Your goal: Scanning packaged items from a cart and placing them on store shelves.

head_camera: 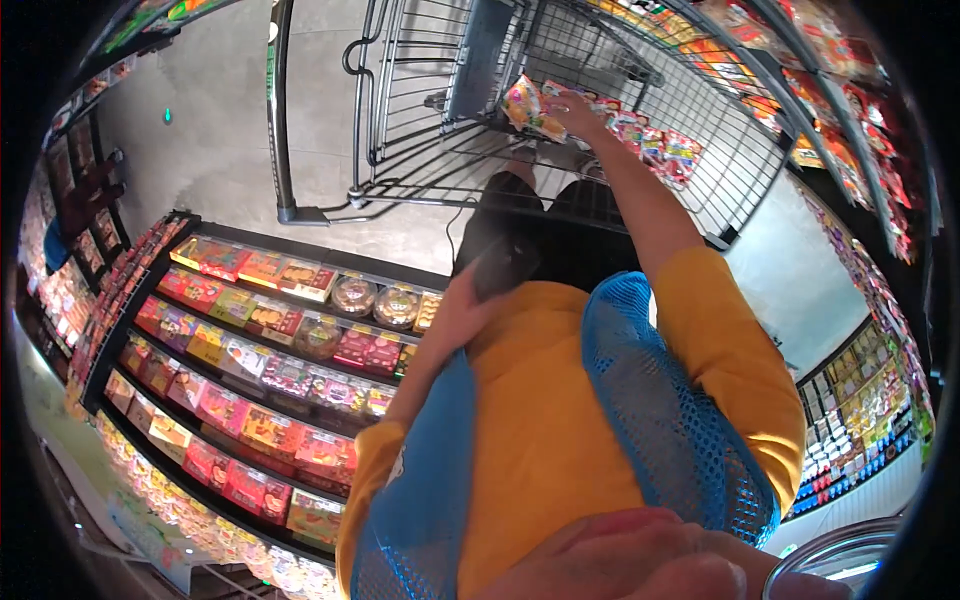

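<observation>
My right hand (576,114) reaches into a wire shopping cart (720,127), its fingers on an orange and white snack packet (524,103). Several red and white snack packets (637,135) lie in a row in the cart beside that hand. My left hand (459,301) is at my waist, blurred, around a dark object (510,264); blur hides what kind of object it is. A thin black cord (450,229) hangs close to it. The grey panel (484,56) of the cart stands left of the orange packet.
A stepped shelf (259,236) with boxed goods and clear round tubs is close on my left. Hanging packets (817,112) line a rack on the right. The cart's handle bar (279,112) stands over the grey floor (202,112). More shelves (851,420) are at lower right.
</observation>
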A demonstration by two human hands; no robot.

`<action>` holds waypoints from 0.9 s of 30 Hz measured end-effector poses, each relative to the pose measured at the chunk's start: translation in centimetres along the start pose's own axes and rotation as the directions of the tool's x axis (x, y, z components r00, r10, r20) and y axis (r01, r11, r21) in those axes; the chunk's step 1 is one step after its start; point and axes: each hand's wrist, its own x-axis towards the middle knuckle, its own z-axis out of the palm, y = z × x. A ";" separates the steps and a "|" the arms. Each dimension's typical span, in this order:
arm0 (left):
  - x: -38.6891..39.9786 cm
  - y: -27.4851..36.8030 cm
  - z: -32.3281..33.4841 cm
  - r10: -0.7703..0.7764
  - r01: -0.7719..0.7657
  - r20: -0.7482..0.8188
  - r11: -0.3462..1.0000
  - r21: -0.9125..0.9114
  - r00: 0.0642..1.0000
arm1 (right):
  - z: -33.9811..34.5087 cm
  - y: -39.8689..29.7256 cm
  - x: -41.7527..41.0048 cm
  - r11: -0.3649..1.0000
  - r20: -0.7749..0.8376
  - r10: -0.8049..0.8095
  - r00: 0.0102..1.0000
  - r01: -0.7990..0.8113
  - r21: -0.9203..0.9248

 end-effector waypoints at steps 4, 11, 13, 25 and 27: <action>-0.3 -2.0 -1.1 -0.061 0.068 0.043 0.984 -0.168 0.997 | 4.6 3.7 1.6 0.919 0.311 0.313 0.897 -0.368 0.137; 0.8 0.4 -2.7 -0.041 0.044 0.057 0.998 -0.039 0.998 | -3.8 -7.1 -3.1 0.841 0.097 0.486 0.869 -0.495 0.218; 1.6 2.5 -2.2 0.060 -0.054 0.092 0.996 -0.068 0.994 | -8.4 -8.8 -5.8 0.850 -0.100 0.494 0.864 -0.455 0.265; 2.7 14.3 2.3 0.341 -0.377 0.353 0.926 0.036 0.871 | -37.4 -20.4 -14.4 0.841 -0.585 0.101 0.805 0.245 0.482; 3.5 15.0 3.1 0.403 -0.461 0.406 0.886 0.052 0.820 | -38.4 -21.3 -15.5 0.504 -0.498 0.176 0.849 0.356 0.787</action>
